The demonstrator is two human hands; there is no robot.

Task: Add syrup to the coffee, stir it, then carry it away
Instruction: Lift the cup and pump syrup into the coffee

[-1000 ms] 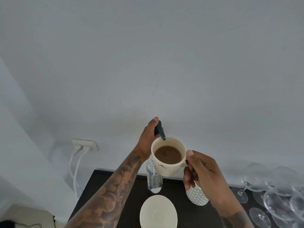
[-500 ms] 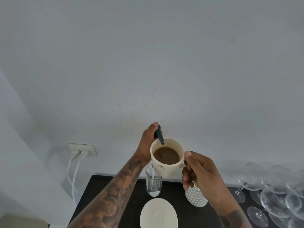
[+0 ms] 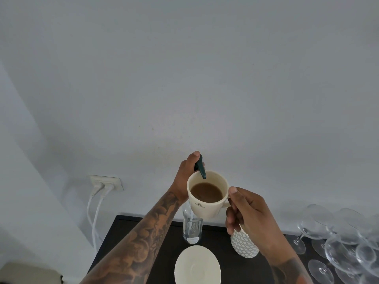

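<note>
A cream coffee cup (image 3: 207, 209) with brown coffee (image 3: 206, 192) hangs in the air above the table. My right hand (image 3: 249, 214) grips its handle from the right. Behind the cup stands a clear syrup bottle (image 3: 192, 229) on the dark table (image 3: 155, 255). Its dark green pump spout (image 3: 201, 168) reaches over the cup's far rim. My left hand (image 3: 184, 177) sits on the pump head, a finger on top. No syrup stream is visible.
A cream saucer (image 3: 198, 266) lies on the table below the cup. A white patterned cup (image 3: 244, 245) stands to its right, partly behind my right hand. Several wine glasses (image 3: 336, 232) crowd the right side. A wall socket with two white cables (image 3: 106, 183) is at left.
The cup and both hands keep their hold, with only a slight shift in the picture. The pump spout stays over the cup's far rim.
</note>
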